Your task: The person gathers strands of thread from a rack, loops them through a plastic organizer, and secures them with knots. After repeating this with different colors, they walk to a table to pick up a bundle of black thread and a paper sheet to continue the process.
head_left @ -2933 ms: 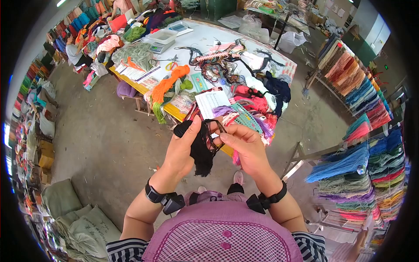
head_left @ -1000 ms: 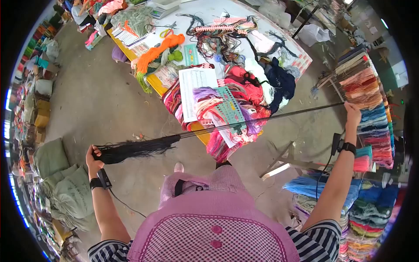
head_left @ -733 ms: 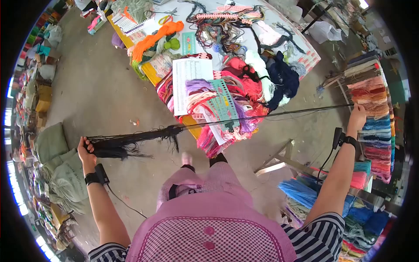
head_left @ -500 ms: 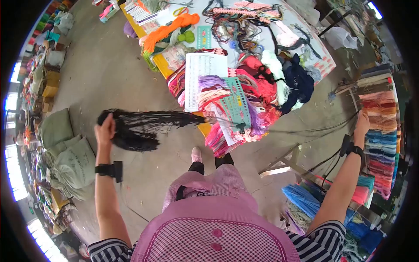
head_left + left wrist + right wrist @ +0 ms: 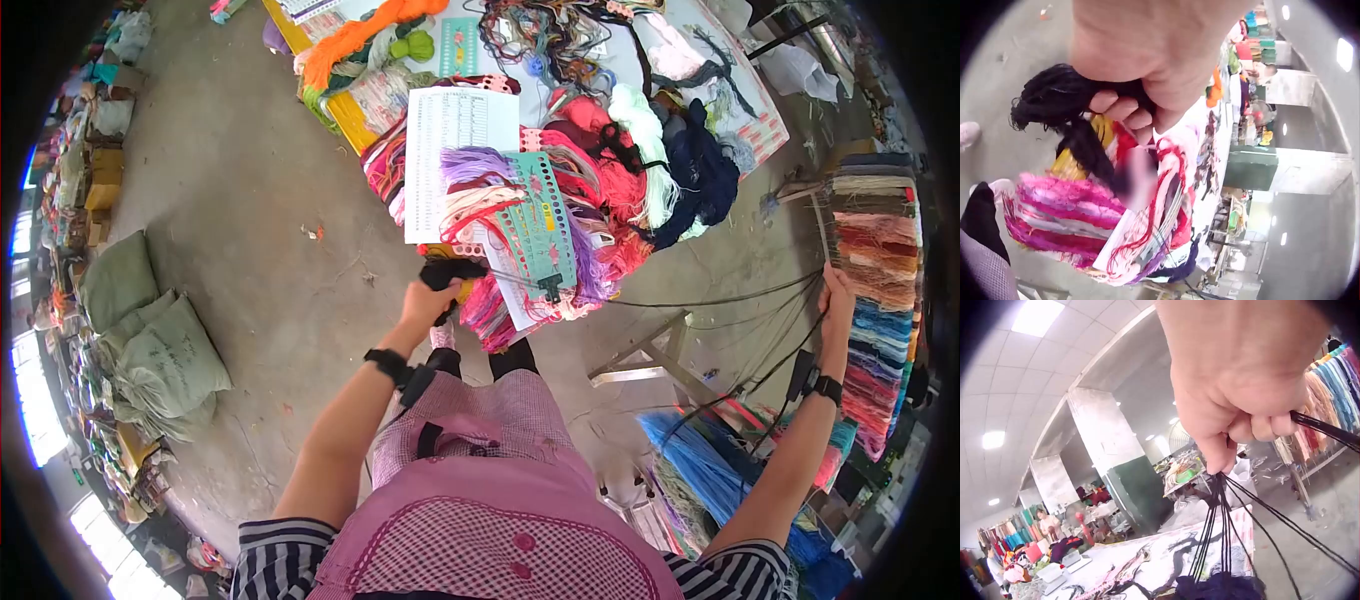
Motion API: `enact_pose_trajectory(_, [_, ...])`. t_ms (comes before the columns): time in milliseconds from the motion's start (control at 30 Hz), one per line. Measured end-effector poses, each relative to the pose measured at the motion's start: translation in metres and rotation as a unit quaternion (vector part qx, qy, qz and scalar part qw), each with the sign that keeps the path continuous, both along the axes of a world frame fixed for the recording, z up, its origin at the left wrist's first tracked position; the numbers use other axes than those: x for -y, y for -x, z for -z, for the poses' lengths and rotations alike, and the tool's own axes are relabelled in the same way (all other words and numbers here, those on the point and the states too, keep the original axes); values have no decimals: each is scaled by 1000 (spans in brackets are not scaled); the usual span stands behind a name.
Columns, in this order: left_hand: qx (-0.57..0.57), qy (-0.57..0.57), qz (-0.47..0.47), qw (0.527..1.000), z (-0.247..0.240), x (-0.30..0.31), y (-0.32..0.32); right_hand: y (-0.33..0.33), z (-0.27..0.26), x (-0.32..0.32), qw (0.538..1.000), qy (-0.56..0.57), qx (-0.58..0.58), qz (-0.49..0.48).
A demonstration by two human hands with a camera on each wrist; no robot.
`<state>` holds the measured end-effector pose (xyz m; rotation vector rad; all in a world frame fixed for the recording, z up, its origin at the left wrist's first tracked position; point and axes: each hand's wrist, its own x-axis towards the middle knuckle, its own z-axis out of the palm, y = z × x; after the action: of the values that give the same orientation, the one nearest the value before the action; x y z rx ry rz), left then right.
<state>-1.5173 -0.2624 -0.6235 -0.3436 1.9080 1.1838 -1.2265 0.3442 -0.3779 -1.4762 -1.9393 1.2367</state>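
Note:
In the head view the left hand point(image 5: 428, 303) grips a bunched black yarn skein point(image 5: 452, 270) at the table's near corner. Its curled fingers close round the skein in the left wrist view, where a black bundle point(image 5: 1050, 97) sticks out past the fingers. Far to the right, the right hand point(image 5: 836, 300) holds the other end of the black strands point(image 5: 730, 300), which sag loosely between the hands. The right wrist view has the right hand point(image 5: 1241, 419) pinching several thin black strands point(image 5: 1225, 519) that fan downward, with more black yarn point(image 5: 1329, 430) leaving the fist's other side.
The table point(image 5: 350, 118) bears a printed sheet point(image 5: 425, 165), a green punched card point(image 5: 540, 220), pink and red yarn, orange yarn point(image 5: 345, 60) and navy yarn point(image 5: 700, 180). Yarn racks point(image 5: 880, 270) stand at right, a wooden frame point(image 5: 650, 360) below; sacks point(image 5: 170, 350) lie on the floor at left.
The hands first worked close together, then spread wide with the black yarn taut. Since then the left hand has come inward to the table corner, the skein has bunched and the strands have slackened.

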Motion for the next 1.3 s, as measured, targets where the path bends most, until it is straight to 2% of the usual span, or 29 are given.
enact_pose_trajectory(67, [-139,58,124,981,58,-15,-6,-4,15,-4,1000,28,-3,2])
enact_pose_trajectory(100, [-136,58,125,981,52,-31,-4,-5,20,-8,998,55,-10,5])
enact_pose_trajectory(167, [-144,228,196,943,24,-60,0,1,26,-5,999,28,29,25])
enact_pose_trajectory(200, [-152,244,246,926,33,-62,0,2,30,-7,997,1,65,43])
enact_pose_trajectory(233, [-148,246,247,926,40,-59,-1,-1,36,-13,997,3,68,42])
enact_pose_trajectory(300, [-128,227,233,937,48,-47,3,-4,50,-24,980,-154,123,26])
enact_pose_trajectory(333, [-150,254,247,923,31,-42,8,-10,55,-30,980,-152,125,25])
enact_pose_trajectory(400, [-162,270,263,912,7,-34,17,-13,62,-39,900,-327,274,-85])
enact_pose_trajectory(467, [-173,287,275,901,-1,-20,22,-5,66,-42,885,-355,292,-75])
enact_pose_trajectory(533, [-256,346,292,854,-3,2,33,12,60,-36,864,-381,325,-46])
enact_pose_trajectory(567, [-275,358,261,853,-3,17,44,16,54,-38,866,-381,321,-47])
enact_pose_trajectory(633, [-311,366,179,859,-15,49,58,9,43,-57,824,-438,359,26])
enact_pose_trajectory(667, [-291,389,171,857,-12,70,67,4,35,-69,819,-449,352,56])
enact_pose_trajectory(700, [-260,373,110,884,-21,81,72,-15,32,-98,812,-443,377,44])
enact_pose_trajectory(767, [-229,303,3,925,-3,104,79,-4,22,-92,822,-428,374,12])
enact_pose_trajectory(800, [-226,301,2,927,-6,110,77,1,18,-86,820,-431,376,11])
enact_pose_trajectory(833, [-159,214,-116,957,-13,112,80,11,16,-80,808,-431,402,15])
enact_pose_trajectory(867, [-91,118,-231,962,-18,111,86,21,14,-74,795,-432,425,22])
enact_pose_trajectory(900, [-89,117,-234,961,-20,115,85,23,13,-71,794,-434,424,20])
enact_pose_trajectory(967, [-51,59,-298,951,-26,126,91,29,17,-63,769,-460,444,19])
enact_pose_trajectory(1000, [-59,37,-268,961,-7,147,98,30,16,-63,770,-449,451,27])
enact_pose_trajectory(1033, [-61,34,-270,960,-10,140,102,26,17,-77,771,-452,448,28])
enact_pose_trajectory(1100, [-208,178,-112,955,-18,115,110,8,16,-109,752,-448,477,84])
enact_pose_trajectory(1133, [-251,242,45,936,-7,119,113,6,5,-110,750,-450,477,92])
enact_pose_trajectory(1167, [-252,235,50,938,7,119,114,3,-12,-113,786,-449,417,79])
enact_pose_trajectory(1200, [-162,260,167,937,-15,98,103,-1,-24,-113,818,-446,359,61])
enact_pose_trajectory(1233, [-69,280,282,915,-34,80,91,-3,-25,-111,814,-446,366,62])
enact_pose_trajectory(1267, [-67,277,286,915,-44,66,83,2,-23,-109,828,-428,357,60])
enact_pose_trajectory(1300, [-7,210,268,940,-52,56,72,5,-19,-106,842,-408,348,57])
